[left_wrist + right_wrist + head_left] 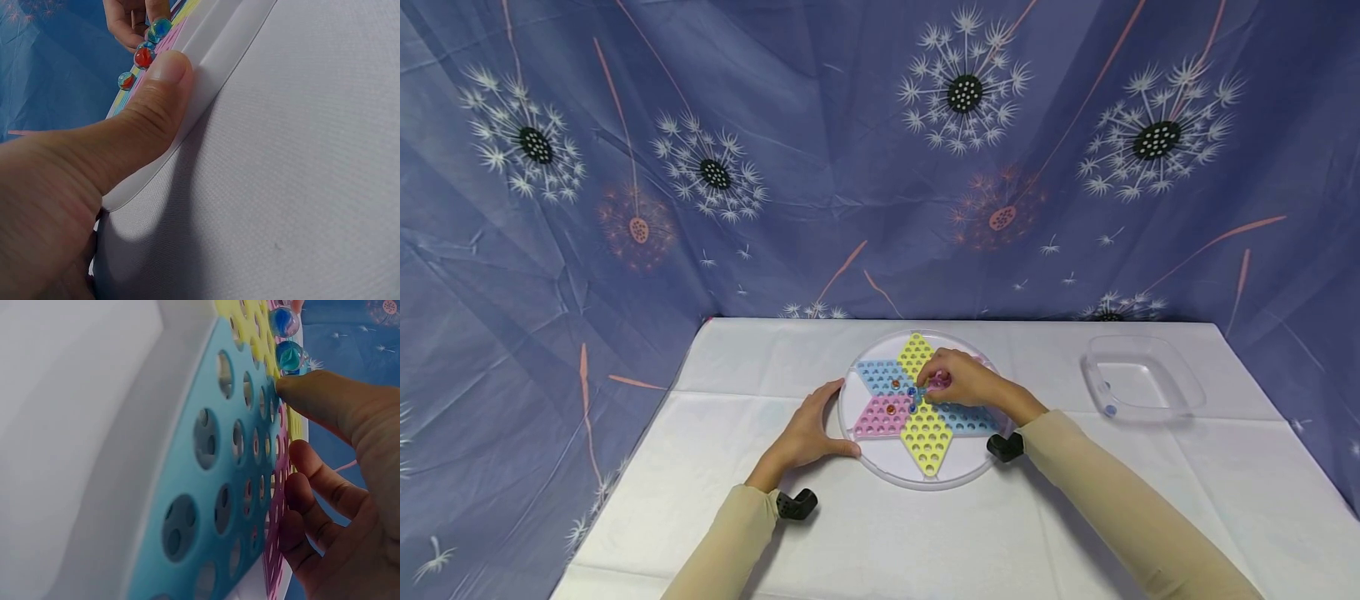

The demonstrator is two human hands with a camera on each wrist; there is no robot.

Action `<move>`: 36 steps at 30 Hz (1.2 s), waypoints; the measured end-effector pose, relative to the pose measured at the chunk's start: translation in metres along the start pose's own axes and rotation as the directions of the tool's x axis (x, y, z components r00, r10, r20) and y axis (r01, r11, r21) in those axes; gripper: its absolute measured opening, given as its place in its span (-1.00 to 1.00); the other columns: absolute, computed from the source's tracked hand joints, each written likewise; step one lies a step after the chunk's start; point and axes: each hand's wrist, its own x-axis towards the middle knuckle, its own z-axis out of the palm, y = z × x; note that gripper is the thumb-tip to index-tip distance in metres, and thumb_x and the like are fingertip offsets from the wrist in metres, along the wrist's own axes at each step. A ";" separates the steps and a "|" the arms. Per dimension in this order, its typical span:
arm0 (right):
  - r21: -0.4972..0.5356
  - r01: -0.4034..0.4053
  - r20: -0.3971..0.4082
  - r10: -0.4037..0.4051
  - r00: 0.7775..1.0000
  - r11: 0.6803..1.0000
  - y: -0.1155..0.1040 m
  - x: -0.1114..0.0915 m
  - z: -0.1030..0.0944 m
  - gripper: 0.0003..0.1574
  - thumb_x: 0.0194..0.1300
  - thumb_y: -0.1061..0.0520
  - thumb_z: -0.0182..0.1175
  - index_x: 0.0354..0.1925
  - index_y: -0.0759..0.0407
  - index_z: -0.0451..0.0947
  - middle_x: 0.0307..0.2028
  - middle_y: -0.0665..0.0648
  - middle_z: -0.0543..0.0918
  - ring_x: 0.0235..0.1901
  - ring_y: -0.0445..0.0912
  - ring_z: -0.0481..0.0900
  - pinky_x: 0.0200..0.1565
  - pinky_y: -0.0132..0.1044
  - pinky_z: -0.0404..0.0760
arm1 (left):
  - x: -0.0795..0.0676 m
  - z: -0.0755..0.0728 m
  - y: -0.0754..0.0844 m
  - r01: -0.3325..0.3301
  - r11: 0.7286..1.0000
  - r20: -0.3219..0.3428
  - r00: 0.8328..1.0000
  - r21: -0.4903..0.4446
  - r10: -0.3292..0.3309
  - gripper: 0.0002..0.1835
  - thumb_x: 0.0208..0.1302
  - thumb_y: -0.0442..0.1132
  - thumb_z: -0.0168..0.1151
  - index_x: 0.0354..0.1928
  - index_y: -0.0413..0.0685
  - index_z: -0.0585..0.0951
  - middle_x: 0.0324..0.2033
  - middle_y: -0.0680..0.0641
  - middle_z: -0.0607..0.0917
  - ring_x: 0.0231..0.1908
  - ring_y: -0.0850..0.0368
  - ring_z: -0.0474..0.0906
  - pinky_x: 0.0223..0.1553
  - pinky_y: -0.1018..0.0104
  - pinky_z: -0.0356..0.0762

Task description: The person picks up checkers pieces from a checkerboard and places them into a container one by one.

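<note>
A round white Chinese checkers board (887, 462) with a pink, yellow and blue star of holes lies on the table. My left hand (808, 429) rests against its left rim, thumb (147, 109) and fingers spread apart. My right hand (966, 379) reaches over the star's middle. Its thumb (315, 394) is at a teal marble (290, 356), while the visible fingers stand apart from the thumb with nothing seen between them. A blue swirled marble (284, 322) sits beside the teal one. Two red-orange marbles (891, 409) sit in holes toward the left.
A clear plastic tub (1150, 404) stands at the right of the white-covered table (970, 542), with a few marbles (1110, 410) at its left side. A blue dandelion-print cloth (850, 167) hangs behind. Black wrist-camera mounts (797, 504) protrude from both sleeves.
</note>
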 end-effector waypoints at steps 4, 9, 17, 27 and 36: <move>0.001 0.009 -0.006 -0.009 1.000 1.000 0.001 0.000 0.001 -0.81 0.25 0.10 0.47 -0.13 -0.05 0.78 -0.13 -0.02 0.62 -0.12 -0.08 0.49 0.07 -0.06 0.51 | 0.000 0.000 0.000 -0.005 1.000 -0.002 1.000 -0.004 0.005 0.33 -0.29 -0.02 0.80 0.58 -0.09 0.22 0.50 -0.14 0.32 0.49 -0.20 0.16 0.48 -0.18 0.12; -0.005 -0.001 -0.007 0.001 1.000 1.000 0.001 0.000 0.001 -0.80 0.25 0.09 0.47 -0.13 -0.07 0.77 -0.13 -0.03 0.61 -0.12 -0.08 0.48 0.07 -0.08 0.51 | 0.000 0.000 0.000 -0.004 1.000 0.000 1.000 -0.005 0.004 0.33 -0.28 -0.02 0.80 0.58 -0.10 0.22 0.51 -0.14 0.31 0.50 -0.21 0.14 0.49 -0.18 0.10; -0.009 -0.005 -0.001 0.005 1.000 1.000 0.000 0.000 0.000 -0.80 0.25 0.11 0.47 -0.13 -0.07 0.77 -0.15 0.00 0.61 -0.15 -0.05 0.46 0.02 -0.11 0.48 | 0.000 -0.001 0.001 0.005 1.000 0.000 1.000 -0.012 -0.005 0.33 -0.29 -0.02 0.80 0.58 -0.08 0.22 0.51 -0.12 0.31 0.51 -0.22 0.13 0.49 -0.19 0.09; -0.002 -0.012 0.010 0.012 1.000 1.000 -0.003 0.002 -0.003 -0.83 0.25 0.12 0.45 -0.15 -0.05 0.75 -0.24 0.02 0.56 -0.23 -0.08 0.45 -0.13 -0.22 0.48 | -0.001 0.000 0.001 -0.003 1.000 0.001 1.000 -0.022 0.003 0.33 -0.29 -0.02 0.80 0.58 -0.08 0.22 0.50 -0.15 0.31 0.48 -0.19 0.18 0.48 -0.16 0.13; -0.001 0.046 -0.044 -0.046 0.998 0.999 -0.003 0.003 -0.009 -0.83 0.23 0.16 0.46 -0.17 0.02 0.75 -0.26 0.07 0.58 -0.29 -0.12 0.48 -0.20 -0.26 0.53 | -0.001 0.000 0.001 -0.001 1.000 0.001 1.000 -0.025 0.001 0.33 -0.29 -0.02 0.80 0.58 -0.06 0.22 0.51 -0.14 0.31 0.48 -0.18 0.19 0.47 -0.15 0.14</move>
